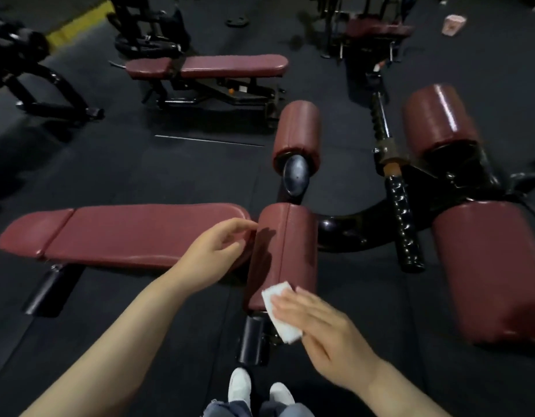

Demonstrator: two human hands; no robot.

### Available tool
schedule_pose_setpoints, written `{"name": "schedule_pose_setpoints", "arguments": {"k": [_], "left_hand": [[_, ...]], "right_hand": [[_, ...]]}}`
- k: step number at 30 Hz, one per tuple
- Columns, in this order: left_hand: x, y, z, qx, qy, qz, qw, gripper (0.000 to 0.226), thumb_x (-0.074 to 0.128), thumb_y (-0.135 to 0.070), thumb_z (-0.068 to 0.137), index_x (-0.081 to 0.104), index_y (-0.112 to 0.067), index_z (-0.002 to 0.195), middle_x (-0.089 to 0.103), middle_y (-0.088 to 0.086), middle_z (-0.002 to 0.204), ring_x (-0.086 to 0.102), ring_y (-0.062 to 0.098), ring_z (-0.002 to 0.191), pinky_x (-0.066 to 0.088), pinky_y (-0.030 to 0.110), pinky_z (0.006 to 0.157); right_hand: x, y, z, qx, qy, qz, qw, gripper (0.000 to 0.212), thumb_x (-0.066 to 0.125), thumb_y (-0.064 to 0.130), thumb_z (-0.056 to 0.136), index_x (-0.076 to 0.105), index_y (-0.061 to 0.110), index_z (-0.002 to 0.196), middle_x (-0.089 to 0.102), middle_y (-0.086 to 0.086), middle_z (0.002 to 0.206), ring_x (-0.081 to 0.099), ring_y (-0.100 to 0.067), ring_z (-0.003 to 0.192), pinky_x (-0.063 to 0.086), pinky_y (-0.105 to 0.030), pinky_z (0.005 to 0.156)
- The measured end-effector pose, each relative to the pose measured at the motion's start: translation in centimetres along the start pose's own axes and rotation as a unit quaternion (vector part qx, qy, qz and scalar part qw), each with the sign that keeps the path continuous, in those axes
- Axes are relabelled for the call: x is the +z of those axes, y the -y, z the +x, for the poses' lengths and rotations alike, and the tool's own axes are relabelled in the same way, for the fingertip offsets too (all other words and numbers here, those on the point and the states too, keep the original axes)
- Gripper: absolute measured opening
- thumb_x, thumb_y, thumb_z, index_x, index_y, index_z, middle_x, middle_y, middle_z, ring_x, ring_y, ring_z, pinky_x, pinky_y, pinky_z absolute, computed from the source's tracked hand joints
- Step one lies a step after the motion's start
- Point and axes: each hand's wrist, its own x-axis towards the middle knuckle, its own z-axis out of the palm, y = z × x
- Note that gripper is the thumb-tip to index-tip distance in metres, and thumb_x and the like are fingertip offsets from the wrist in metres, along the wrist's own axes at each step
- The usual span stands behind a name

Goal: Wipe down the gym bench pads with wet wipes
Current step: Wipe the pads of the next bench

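Note:
A maroon roller pad stands in front of me at the end of a long maroon bench pad. My right hand presses a folded white wet wipe flat against the near lower end of that roller pad. My left hand rests with loosely curled fingers on the left side of the roller pad, where it meets the bench pad, and holds nothing. Other maroon roller pads sit behind, at far right and at near right.
A black curved steel frame and an adjuster post join the rollers. A second maroon bench stands farther back on the dark rubber floor. My white shoes are below the roller. More black machines stand at the far left and top.

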Motion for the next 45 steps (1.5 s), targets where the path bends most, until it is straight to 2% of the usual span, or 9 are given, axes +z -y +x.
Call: {"name": "schedule_pose_setpoints", "arguments": {"k": [5,9,12,20,24,29,36,40,45], "left_hand": [[0.4,0.6,0.5,0.01,0.052,0.001,0.999,0.042,0.051,-0.006,0.096,0.063,-0.039,0.12,0.06,-0.023,0.126,0.051,-0.013,0.117,0.038,0.004,0.093],[1.0,0.5,0.6,0.052,0.043,0.038,0.997,0.044,0.051,-0.002,0.094,0.062,-0.03,0.125,0.059,-0.019,0.13,0.049,-0.005,0.125,0.037,0.021,0.107],[1.7,-0.6,0.9,0.11,0.039,0.102,0.988,0.048,0.05,0.0,0.092,0.062,-0.029,0.127,0.055,-0.024,0.134,0.038,-0.008,0.133,0.03,0.016,0.112],[3.3,-2.0,1.2,0.142,0.049,0.317,0.936,0.052,0.034,-0.035,0.09,0.054,-0.038,0.138,0.043,-0.028,0.146,0.024,0.003,0.145,0.017,0.029,0.116],[3.6,-1.5,0.7,0.14,0.048,0.364,0.92,0.058,0.032,-0.036,0.087,0.049,-0.038,0.142,0.036,-0.027,0.15,0.026,0.006,0.146,0.018,0.034,0.118],[4.2,-0.8,0.0,0.117,0.008,0.318,0.941,0.057,0.033,-0.034,0.085,0.054,-0.037,0.139,0.04,-0.028,0.147,0.031,0.003,0.142,0.023,0.03,0.116],[2.7,2.0,-0.8,0.048,-0.005,0.213,0.976,0.056,0.035,-0.028,0.087,0.054,-0.029,0.14,0.043,-0.025,0.144,0.032,0.002,0.142,0.027,0.034,0.118],[3.1,1.5,-0.7,0.025,-0.02,0.149,0.988,0.055,0.037,-0.027,0.088,0.054,-0.027,0.14,0.044,-0.024,0.144,0.028,-0.006,0.141,0.02,0.023,0.119],[4.0,1.8,-1.5,0.049,-0.026,0.17,0.984,0.054,0.035,-0.033,0.092,0.05,-0.03,0.143,0.043,-0.023,0.148,0.026,-0.002,0.143,0.02,0.027,0.119]], "right_hand": [[-0.8,-2.9,3.0,-0.07,-0.02,-0.122,0.99,0.041,0.038,-0.008,0.091,0.064,-0.001,0.123,0.06,-0.011,0.132,0.054,-0.025,0.128,0.044,-0.046,0.106],[-2.6,-8.2,9.5,0.063,-0.079,-0.143,0.985,0.043,0.046,-0.023,0.083,0.063,-0.009,0.119,0.061,-0.02,0.128,0.055,-0.038,0.124,0.04,-0.051,0.107],[-2.9,-8.8,11.0,0.153,-0.109,-0.116,0.975,0.043,0.047,-0.02,0.086,0.062,-0.006,0.124,0.059,-0.019,0.131,0.051,-0.036,0.129,0.033,-0.045,0.114],[-0.5,-3.0,-1.5,0.009,-0.029,-0.05,0.998,0.044,0.046,-0.007,0.093,0.057,0.007,0.133,0.053,-0.005,0.143,0.045,-0.021,0.136,0.035,-0.039,0.114],[-1.6,-5.7,2.9,-0.019,-0.042,-0.119,0.992,0.045,0.052,-0.018,0.086,0.061,0.001,0.127,0.058,-0.012,0.135,0.05,-0.029,0.131,0.04,-0.046,0.11],[-3.6,-9.6,10.2,0.108,-0.107,-0.113,0.982,0.036,0.057,-0.022,0.084,0.064,-0.01,0.118,0.062,-0.024,0.124,0.054,-0.044,0.122,0.045,-0.06,0.1],[-0.7,-4.1,1.5,-0.063,-0.007,-0.07,0.995,0.043,0.044,-0.01,0.092,0.061,0.004,0.128,0.057,-0.007,0.138,0.047,-0.026,0.134,0.038,-0.045,0.111],[-1.4,-5.0,2.5,-0.11,0.009,-0.11,0.988,0.043,0.044,-0.004,0.095,0.059,0.013,0.132,0.055,0.001,0.14,0.046,-0.024,0.135,0.034,-0.041,0.114],[-3.3,-8.8,10.9,0.076,-0.108,-0.138,0.982,0.034,0.053,-0.014,0.088,0.068,-0.002,0.116,0.067,-0.015,0.121,0.058,-0.042,0.119,0.043,-0.057,0.103]]}}
